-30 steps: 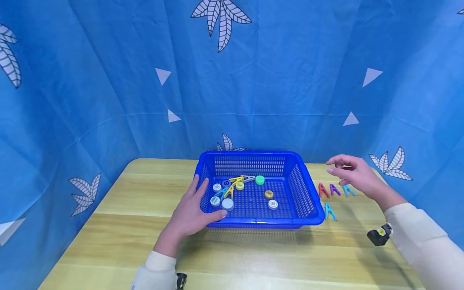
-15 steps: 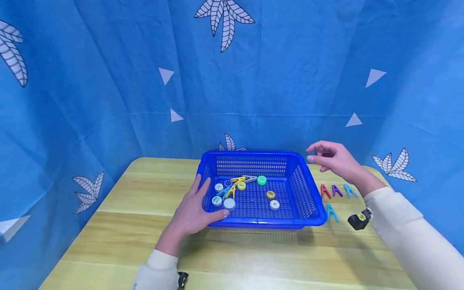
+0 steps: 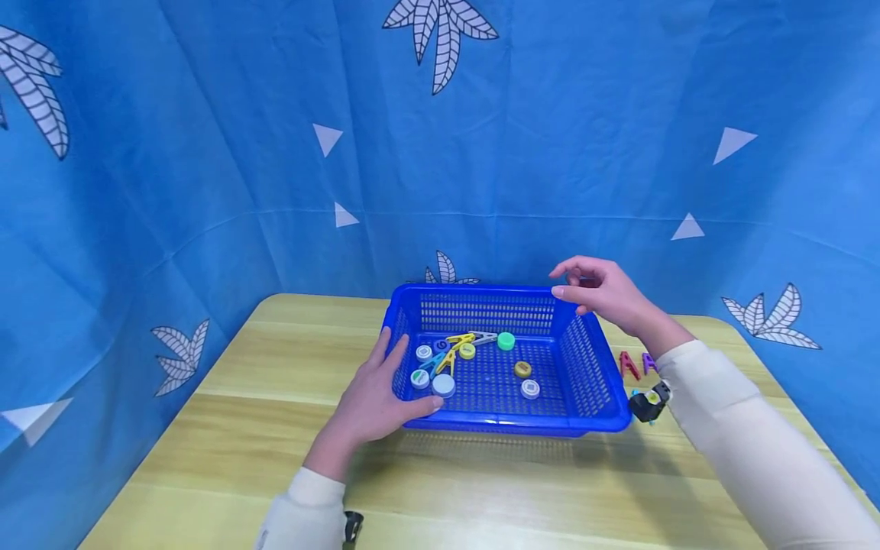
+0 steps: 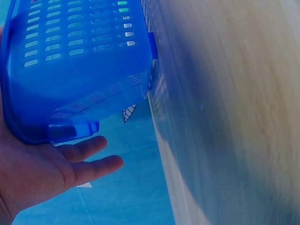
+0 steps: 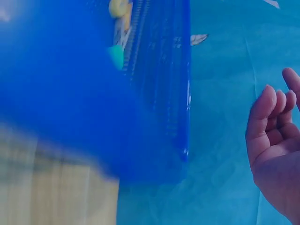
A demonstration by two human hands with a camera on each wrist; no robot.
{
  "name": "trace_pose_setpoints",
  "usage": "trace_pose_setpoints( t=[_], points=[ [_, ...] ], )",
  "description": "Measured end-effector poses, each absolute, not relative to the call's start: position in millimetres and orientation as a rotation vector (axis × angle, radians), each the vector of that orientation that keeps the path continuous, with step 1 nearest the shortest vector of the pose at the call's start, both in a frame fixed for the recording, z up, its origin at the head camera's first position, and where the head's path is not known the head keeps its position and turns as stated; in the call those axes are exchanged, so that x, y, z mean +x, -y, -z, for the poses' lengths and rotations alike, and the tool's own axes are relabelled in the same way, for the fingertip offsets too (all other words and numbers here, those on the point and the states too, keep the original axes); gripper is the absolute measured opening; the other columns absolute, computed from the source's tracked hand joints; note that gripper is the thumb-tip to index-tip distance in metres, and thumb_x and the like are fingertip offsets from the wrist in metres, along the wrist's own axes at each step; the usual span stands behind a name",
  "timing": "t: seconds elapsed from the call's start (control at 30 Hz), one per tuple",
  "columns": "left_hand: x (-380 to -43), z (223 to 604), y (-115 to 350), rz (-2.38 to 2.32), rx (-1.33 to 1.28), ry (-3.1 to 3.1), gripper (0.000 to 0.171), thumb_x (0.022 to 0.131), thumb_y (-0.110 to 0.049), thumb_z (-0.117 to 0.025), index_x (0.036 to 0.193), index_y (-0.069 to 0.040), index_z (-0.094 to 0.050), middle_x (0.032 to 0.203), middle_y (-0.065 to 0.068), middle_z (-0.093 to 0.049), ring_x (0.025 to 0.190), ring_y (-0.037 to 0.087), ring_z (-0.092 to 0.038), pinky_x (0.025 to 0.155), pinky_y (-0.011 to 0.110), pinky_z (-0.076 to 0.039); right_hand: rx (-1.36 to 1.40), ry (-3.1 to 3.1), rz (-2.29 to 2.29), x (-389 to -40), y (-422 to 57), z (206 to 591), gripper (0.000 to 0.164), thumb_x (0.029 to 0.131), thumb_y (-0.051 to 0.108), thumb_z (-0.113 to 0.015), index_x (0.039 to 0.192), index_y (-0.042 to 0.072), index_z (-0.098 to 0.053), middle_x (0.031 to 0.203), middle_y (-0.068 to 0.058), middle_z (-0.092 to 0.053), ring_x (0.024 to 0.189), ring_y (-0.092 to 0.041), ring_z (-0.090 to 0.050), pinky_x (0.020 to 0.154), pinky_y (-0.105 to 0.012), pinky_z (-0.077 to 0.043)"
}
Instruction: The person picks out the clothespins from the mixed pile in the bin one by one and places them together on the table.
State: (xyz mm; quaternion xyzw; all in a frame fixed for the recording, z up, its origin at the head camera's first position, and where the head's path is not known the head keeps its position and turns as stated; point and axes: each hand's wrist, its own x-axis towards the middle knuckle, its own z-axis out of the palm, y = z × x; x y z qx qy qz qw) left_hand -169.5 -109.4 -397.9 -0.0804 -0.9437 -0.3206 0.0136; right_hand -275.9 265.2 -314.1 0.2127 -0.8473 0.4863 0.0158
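My left hand (image 3: 374,397) rests against the left near corner of a blue plastic basket (image 3: 495,419), fingers straight along its left side and thumb at the front rim. In the left wrist view, two fingers stretch out beneath the basket's rim. My right hand (image 3: 596,286) hovers over the far right corner, fingers loosely bent, holding nothing visible. Inside the basket lie several bottle caps, among them a green cap (image 3: 506,341), a gold cap (image 3: 522,370) and a white cap (image 3: 530,389). Clothespins lie there too: a yellow clothespin (image 3: 446,361), a grey clothespin (image 3: 483,338) and a blue one.
Right of the basket, on the wooden table (image 3: 481,489), lie a red clothespin (image 3: 629,365) and a purple clothespin (image 3: 649,363). The right sleeve (image 3: 729,412) and wrist camera (image 3: 648,402) cover light blue pieces. A blue curtain (image 3: 509,153) hangs behind the table.
My right hand has moved left, from above the clothespins on the table to over the basket's far right corner. My left hand stays at the basket. The head view has turned slightly.
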Motion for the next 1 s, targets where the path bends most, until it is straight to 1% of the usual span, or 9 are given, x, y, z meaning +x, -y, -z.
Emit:
trace_pose_setpoints(
  t=[0.03,0.27,0.4,0.53,0.63,0.7,0.8,0.93,1.0],
  points=[
    [-169.5,397.6,109.3,1.001,-0.254,2.939,0.119,0.071,-0.077,-0.070,0.161,-0.020,-0.020,0.167,0.003,0.000,0.147,0.042,-0.015,0.103,0.071,-0.030,0.656,2.635,-1.516,-277.1,-263.0,313.1,0.033,0.096,0.027,-0.069,0.121,0.006,-0.065,0.089,-0.011,-0.046,0.084,-0.028,-0.057,0.066,-0.042,-0.058],
    [-169.2,397.2,108.7,0.997,-0.255,2.942,0.117,0.071,-0.075,-0.072,0.161,-0.020,-0.020,0.167,0.004,0.000,0.147,0.042,-0.015,0.103,0.070,-0.031,0.719,2.623,-1.559,-283.3,-244.1,312.3,0.032,0.096,0.024,-0.070,0.121,0.004,-0.065,0.088,-0.010,-0.047,0.079,-0.027,-0.054,0.062,-0.035,-0.057],
    [-169.0,396.9,108.2,1.005,-0.255,2.937,0.115,0.073,-0.071,-0.074,0.161,-0.020,-0.021,0.167,0.004,-0.001,0.147,0.042,-0.016,0.103,0.070,-0.031,0.775,2.635,-1.565,-284.1,-233.2,316.5,0.032,0.096,0.024,-0.070,0.121,0.004,-0.065,0.089,-0.010,-0.047,0.080,-0.033,-0.053,0.063,-0.038,-0.057],
    [-168.9,396.8,108.6,1.010,-0.238,2.933,0.114,0.074,-0.067,-0.076,0.161,-0.021,-0.021,0.167,0.004,-0.001,0.147,0.042,-0.016,0.103,0.071,-0.030,0.827,2.637,-1.594,-286.1,-221.3,320.7,0.032,0.096,0.023,-0.070,0.122,0.005,-0.065,0.091,-0.010,-0.046,0.077,-0.027,-0.053,0.062,-0.038,-0.057],
    [-168.8,396.0,109.3,1.010,-0.236,2.929,0.115,0.073,-0.070,-0.075,0.161,-0.021,-0.020,0.167,0.003,0.000,0.148,0.042,-0.015,0.103,0.071,-0.030,0.851,2.624,-1.628,-288.1,-212.4,322.6,0.032,0.095,0.022,-0.071,0.121,0.005,-0.065,0.091,-0.010,-0.045,0.076,-0.024,-0.051,0.062,-0.038,-0.057],
    [-168.7,395.3,109.7,1.010,-0.237,2.928,0.116,0.072,-0.073,-0.074,0.161,-0.022,-0.020,0.167,0.003,0.000,0.148,0.041,-0.015,0.103,0.070,-0.030,0.854,2.620,-1.636,-289.9,-206.9,323.7,0.032,0.095,0.023,-0.072,0.121,0.005,-0.065,0.091,-0.009,-0.046,0.077,-0.024,-0.051,0.062,-0.037,-0.057],
    [-168.6,394.6,109.7,1.009,-0.235,2.930,0.118,0.070,-0.076,-0.072,0.161,-0.022,-0.020,0.167,0.002,0.000,0.148,0.041,-0.016,0.103,0.070,-0.030,0.866,2.619,-1.664,-293.5,-199.2,327.6,0.034,0.094,0.022,-0.072,0.122,0.003,-0.065,0.090,-0.009,-0.045,0.077,-0.027,-0.052,0.063,-0.042,-0.057],
    [-168.5,394.1,108.7,1.014,-0.220,2.939,0.117,0.070,-0.073,-0.074,0.161,-0.022,-0.022,0.167,0.002,-0.001,0.147,0.041,-0.017,0.103,0.070,-0.031,0.904,2.621,-1.702,-297.3,-190.1,336.1,0.037,0.094,0.021,-0.073,0.123,0.000,-0.064,0.090,-0.009,-0.044,0.074,-0.029,-0.051,0.061,-0.042,-0.056],
    [-168.4,394.0,108.2,1.013,-0.221,2.941,0.116,0.071,-0.072,-0.075,0.161,-0.021,-0.023,0.167,0.002,-0.002,0.147,0.042,-0.018,0.102,0.070,-0.031,0.909,2.633,-1.714,-297.8,-185.5,340.4,0.037,0.094,0.021,-0.073,0.124,0.002,-0.064,0.090,-0.009,-0.044,0.072,-0.028,-0.051,0.060,-0.039,-0.056]
  ],
)
